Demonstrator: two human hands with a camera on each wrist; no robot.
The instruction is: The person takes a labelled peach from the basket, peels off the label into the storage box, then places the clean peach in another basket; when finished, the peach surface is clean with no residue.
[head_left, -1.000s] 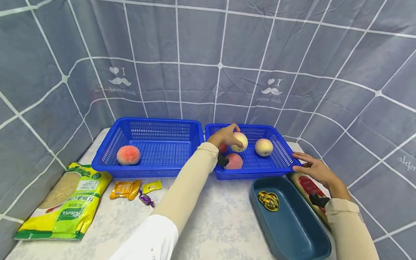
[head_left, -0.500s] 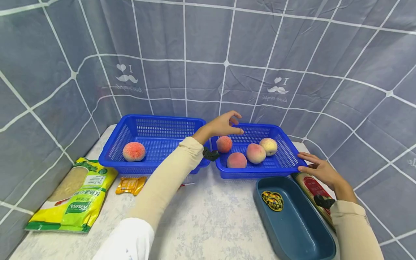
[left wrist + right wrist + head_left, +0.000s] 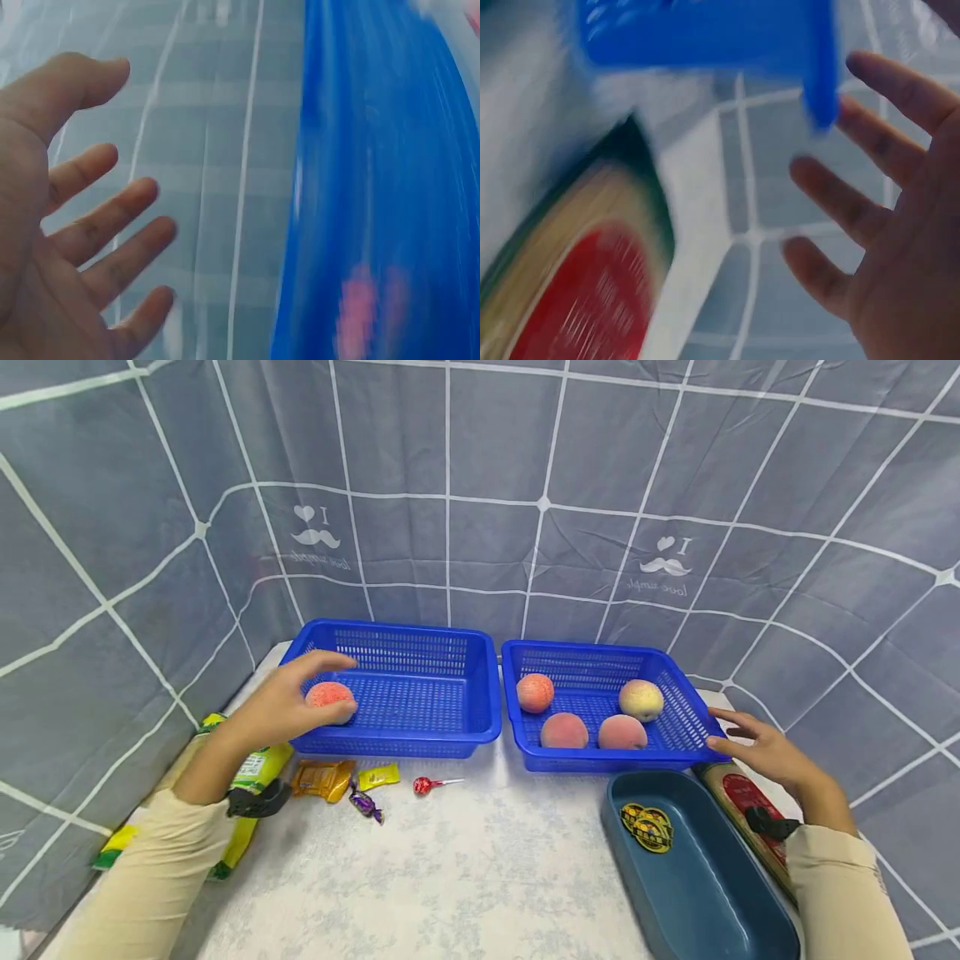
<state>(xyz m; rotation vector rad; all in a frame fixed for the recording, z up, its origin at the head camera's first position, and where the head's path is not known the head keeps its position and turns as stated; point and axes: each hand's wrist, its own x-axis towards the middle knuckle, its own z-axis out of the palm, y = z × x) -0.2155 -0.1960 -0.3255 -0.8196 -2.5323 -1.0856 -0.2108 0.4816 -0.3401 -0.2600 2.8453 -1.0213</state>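
Note:
My left hand [image 3: 281, 702] hovers at the left blue basket [image 3: 405, 747], with thumb and fingers spread around a red-orange peach [image 3: 328, 695] in it. The fingers partly cover the peach; whether they touch it I cannot tell. In the left wrist view, the left hand [image 3: 82, 225] appears with fingers apart and nothing in them. My right hand [image 3: 772, 756] is at the right end of the right blue basket [image 3: 600, 762], fingertips at its rim, fingers extended. That basket holds a red-orange peach [image 3: 535, 693], two pink peaches [image 3: 564, 731] and a pale yellow one [image 3: 641, 700].
A teal tray [image 3: 697, 877] with gold-and-black badges [image 3: 648, 828] stands front right, beside a red-labelled package [image 3: 750, 806]. Wrapped candies [image 3: 322, 779] and a red lollipop [image 3: 422, 786] lie before the left basket. A yellow-green Knorr bag [image 3: 255, 768] is partly behind my left arm.
My left hand has let go of a pale peach in the right basket and swung left to the left basket. That peach has rolled toward the front. The right hand stays at the rim.

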